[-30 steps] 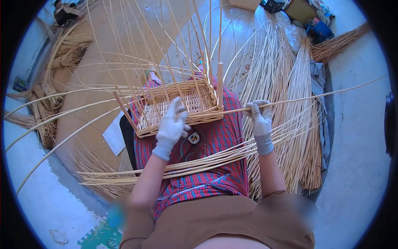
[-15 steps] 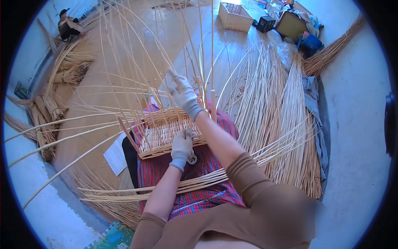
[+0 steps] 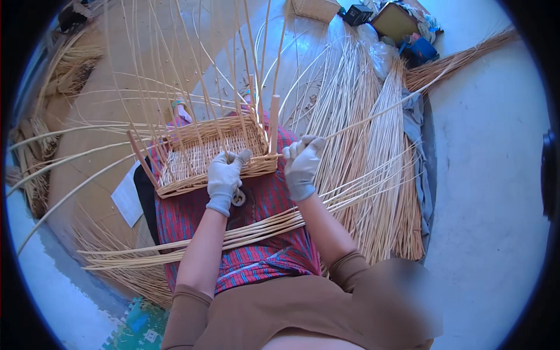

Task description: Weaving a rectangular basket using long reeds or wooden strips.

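A rectangular woven basket (image 3: 181,188) with tall upright stakes and wooden corner posts (image 3: 274,116) rests on my lap over red checked cloth (image 3: 184,219). My left hand (image 3: 227,172), in a pale glove, is closed on the basket’s near rim, right of its middle. A small round object (image 3: 238,198) sits just below it. Beside the right corner, my gloved right hand (image 3: 302,157) grips a long pale rod (image 3: 379,114) that extends up to the right from the basket. Several loose rods (image 3: 256,232) lie across my lap.
Long cane bundles (image 3: 379,198) spread at my right, darker bundles (image 3: 455,61) behind them. More bundles (image 3: 70,76) line the left. A woven box (image 3: 315,9), bags and a blue container (image 3: 423,49) are at the back. A white sheet (image 3: 125,195) lies left of my lap.
Half a second ago my right hand reached across among the upper stakes; it has drawn back down to the right corner, onto a rod. The view has shifted, moving the basket leftward in frame.
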The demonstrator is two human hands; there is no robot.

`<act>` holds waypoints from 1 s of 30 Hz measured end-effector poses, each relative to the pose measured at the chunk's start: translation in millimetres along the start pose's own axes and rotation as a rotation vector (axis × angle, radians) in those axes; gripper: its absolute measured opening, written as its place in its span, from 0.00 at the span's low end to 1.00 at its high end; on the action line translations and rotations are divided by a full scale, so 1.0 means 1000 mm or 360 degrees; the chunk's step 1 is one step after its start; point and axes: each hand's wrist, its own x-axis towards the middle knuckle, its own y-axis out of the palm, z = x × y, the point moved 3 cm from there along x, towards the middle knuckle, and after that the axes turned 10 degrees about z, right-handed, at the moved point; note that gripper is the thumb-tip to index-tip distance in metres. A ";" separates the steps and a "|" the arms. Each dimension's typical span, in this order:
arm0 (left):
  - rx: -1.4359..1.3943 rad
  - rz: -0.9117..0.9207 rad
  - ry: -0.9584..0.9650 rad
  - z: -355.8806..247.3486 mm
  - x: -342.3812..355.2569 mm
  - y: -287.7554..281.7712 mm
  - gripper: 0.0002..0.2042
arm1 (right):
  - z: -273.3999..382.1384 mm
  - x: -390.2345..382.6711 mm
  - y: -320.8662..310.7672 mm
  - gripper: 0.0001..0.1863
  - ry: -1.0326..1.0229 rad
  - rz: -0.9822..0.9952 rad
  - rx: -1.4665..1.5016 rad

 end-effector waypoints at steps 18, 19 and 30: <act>-0.0065 -0.0025 -0.0029 -0.011 -0.015 0.009 0.16 | 0.032 0.086 0.099 0.18 -0.0121 0.0626 -0.1411; -0.0103 -0.0047 -0.0048 -0.012 -0.016 0.009 0.16 | 0.009 0.091 0.099 0.19 0.0225 0.0559 -0.1092; -0.0121 -0.0077 -0.0151 -0.011 -0.014 0.009 0.13 | -0.039 0.082 0.081 0.24 0.0466 0.0510 -0.0797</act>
